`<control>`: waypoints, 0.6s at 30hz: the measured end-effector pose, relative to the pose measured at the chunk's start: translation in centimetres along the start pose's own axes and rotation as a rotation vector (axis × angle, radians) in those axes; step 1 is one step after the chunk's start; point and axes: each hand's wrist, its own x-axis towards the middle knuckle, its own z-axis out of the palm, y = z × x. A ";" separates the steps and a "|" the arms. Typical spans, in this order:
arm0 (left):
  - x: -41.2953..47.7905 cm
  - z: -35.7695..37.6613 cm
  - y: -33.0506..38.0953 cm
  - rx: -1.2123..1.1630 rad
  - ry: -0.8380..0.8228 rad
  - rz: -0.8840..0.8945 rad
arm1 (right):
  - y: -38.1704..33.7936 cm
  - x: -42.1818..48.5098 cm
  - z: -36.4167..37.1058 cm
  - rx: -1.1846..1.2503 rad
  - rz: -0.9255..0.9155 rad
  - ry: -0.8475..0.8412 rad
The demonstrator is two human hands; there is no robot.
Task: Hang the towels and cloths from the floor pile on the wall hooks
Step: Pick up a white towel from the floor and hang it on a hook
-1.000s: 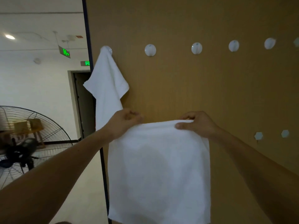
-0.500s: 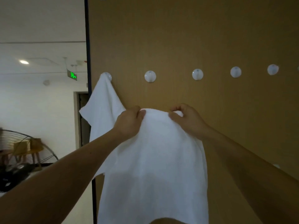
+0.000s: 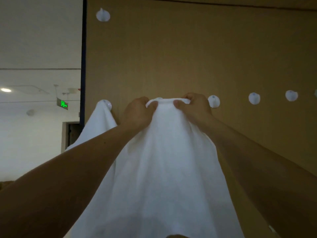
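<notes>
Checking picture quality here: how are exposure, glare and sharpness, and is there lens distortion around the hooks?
Head view: dim overall, with the arms and brown wall panel underexposed; the towel is bright but nearly textureless; the ceiling light is blown out, no flare; everything slightly soft, hooks included; their row tilts up rightward, likely wide-angle distortion.
</notes>
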 end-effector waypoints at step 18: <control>6.4 2.9 -3.6 0.261 -0.016 -0.131 | 2.4 7.7 4.3 -0.123 0.066 -0.029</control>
